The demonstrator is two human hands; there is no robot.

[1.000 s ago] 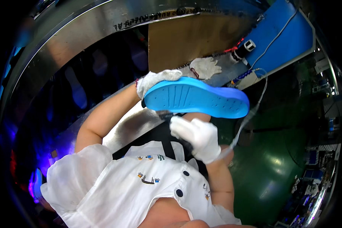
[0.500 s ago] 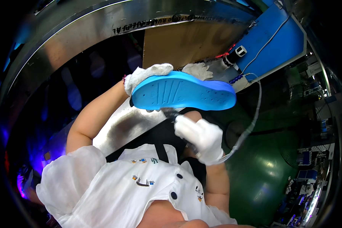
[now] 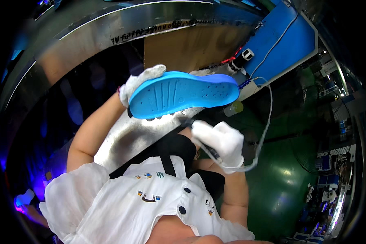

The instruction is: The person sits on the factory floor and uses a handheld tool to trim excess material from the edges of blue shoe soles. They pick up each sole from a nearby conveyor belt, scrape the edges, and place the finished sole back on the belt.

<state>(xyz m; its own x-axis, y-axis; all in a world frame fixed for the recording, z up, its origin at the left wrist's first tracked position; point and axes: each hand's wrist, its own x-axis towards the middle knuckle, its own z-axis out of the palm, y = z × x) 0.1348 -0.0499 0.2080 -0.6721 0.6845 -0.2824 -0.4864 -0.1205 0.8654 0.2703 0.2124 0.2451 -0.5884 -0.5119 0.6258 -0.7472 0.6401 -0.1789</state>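
A blue shoe sole (image 3: 183,94) is held up lengthwise, its grooved and dotted face turned toward me. My left hand (image 3: 139,83), in a white knit glove, grips it round its left end, fingers over the top edge and fingertips showing below. Under the sole, my white-gloved right hand (image 3: 221,140) is closed round the handle of a dark brush (image 3: 186,121). The brush tip is blurred and sits a little below the sole's lower edge, apart from it. From the handle a thin clear hose (image 3: 267,126) loops up to the right.
Beneath the sole lies a shiny metal ledge (image 3: 144,132). Behind it stand a cardboard sheet (image 3: 170,53), a blue panel (image 3: 272,42) and a black-and-white cylinder (image 3: 242,59). A yellow-green-topped container (image 3: 234,108) is right of the sole. Another person's hand (image 3: 33,212) shows far left.
The sole and my left hand have shifted left in the picture. The brush has dropped away from the sole's lower edge, and the yellow-green-topped container has come into sight.
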